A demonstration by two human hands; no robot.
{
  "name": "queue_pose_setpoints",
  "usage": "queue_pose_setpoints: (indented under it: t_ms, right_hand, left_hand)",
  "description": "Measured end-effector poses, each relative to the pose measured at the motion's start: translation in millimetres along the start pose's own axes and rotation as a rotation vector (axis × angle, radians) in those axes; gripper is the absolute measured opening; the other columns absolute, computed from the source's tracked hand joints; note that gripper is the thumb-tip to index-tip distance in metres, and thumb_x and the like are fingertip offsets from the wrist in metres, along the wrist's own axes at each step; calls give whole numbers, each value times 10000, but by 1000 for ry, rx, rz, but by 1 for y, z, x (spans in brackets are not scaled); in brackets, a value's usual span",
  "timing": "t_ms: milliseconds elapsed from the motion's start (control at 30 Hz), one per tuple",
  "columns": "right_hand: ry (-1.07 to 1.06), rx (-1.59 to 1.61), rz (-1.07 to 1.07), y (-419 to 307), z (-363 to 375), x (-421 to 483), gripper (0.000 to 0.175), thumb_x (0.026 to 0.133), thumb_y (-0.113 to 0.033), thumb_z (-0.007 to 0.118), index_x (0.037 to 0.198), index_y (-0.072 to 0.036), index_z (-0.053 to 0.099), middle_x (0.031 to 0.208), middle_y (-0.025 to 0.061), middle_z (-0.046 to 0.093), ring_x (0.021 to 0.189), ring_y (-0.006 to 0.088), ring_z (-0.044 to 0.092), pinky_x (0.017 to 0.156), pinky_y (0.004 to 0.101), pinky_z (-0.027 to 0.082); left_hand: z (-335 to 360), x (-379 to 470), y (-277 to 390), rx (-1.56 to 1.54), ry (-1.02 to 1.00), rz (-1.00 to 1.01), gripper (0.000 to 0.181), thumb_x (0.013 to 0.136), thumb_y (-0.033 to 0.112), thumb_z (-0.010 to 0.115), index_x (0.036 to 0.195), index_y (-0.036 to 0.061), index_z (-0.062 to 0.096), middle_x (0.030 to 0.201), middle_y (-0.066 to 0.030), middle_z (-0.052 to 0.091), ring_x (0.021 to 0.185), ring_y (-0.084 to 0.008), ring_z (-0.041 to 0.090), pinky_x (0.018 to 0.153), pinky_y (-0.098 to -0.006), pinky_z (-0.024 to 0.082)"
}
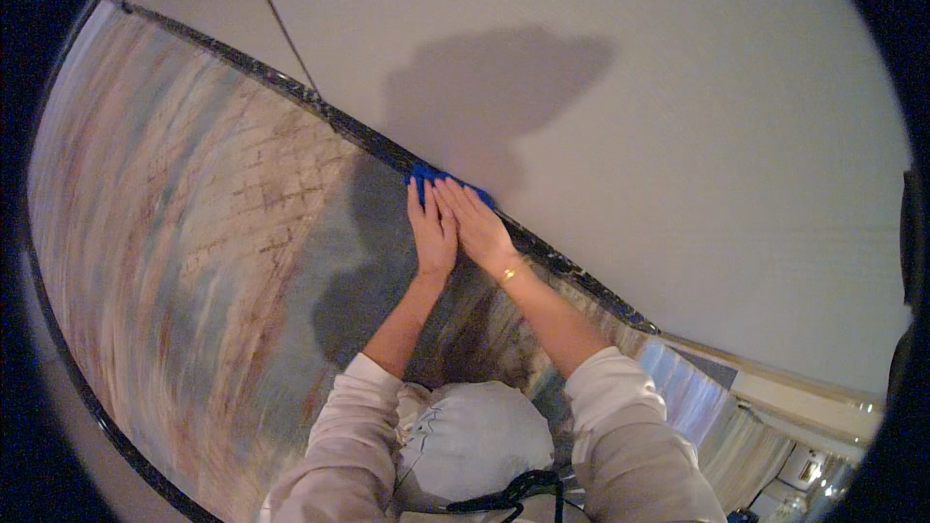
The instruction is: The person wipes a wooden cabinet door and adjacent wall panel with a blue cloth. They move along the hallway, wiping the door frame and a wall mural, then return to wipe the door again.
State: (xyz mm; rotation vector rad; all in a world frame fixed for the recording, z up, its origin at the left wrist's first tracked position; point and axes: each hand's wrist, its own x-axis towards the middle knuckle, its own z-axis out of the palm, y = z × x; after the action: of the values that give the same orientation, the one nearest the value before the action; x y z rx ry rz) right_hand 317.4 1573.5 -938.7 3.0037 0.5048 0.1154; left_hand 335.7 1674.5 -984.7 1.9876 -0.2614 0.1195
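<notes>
My left hand and my right hand lie side by side, fingers stretched out, on a blue cloth. Beneath them the cloth covers part of the dark, speckled frame of a large painting. The canvas bears streaked brown, reddish and grey-blue paint. My fingers rest flat over the cloth, pressing it against the frame's edge; part of it is hidden under them. A gold-coloured bracelet circles my right wrist.
A thin cord runs from the frame up across the plain wall. More painted canvases and small lights appear at the lower right. Shadows fall on the wall and painting.
</notes>
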Motion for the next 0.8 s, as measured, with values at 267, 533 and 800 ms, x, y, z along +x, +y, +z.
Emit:
queue_pose_setpoints:
  t_ms: [267,533,800]
  right_hand:
    - [-220,-201,28,44,-31,-163,570,846,-217,401,1373,-48,265,1447,51,247,1319,209,258,1064,342,242]
    - [-290,-259,3,83,-50,-316,541,836,-182,402,1334,15,321,1437,115,261,1333,244,234,1089,365,210]
    - [-298,-228,142,96,-87,-418,497,790,-136,471,1261,16,421,1368,132,371,1249,264,368,1022,384,313]
  left_hand:
    - [72,-119,86,-76,-348,-55,630,895,278,445,1332,-110,209,1417,-300,93,1303,-441,139,1061,-491,137]
    - [116,-201,136,-28,-848,5,667,872,322,503,1359,-36,221,1412,-298,94,1279,-439,220,1037,-444,267]
    - [117,-235,167,-146,-1190,383,643,828,230,570,1351,4,272,1425,-204,190,1307,-378,212,1067,-412,226]
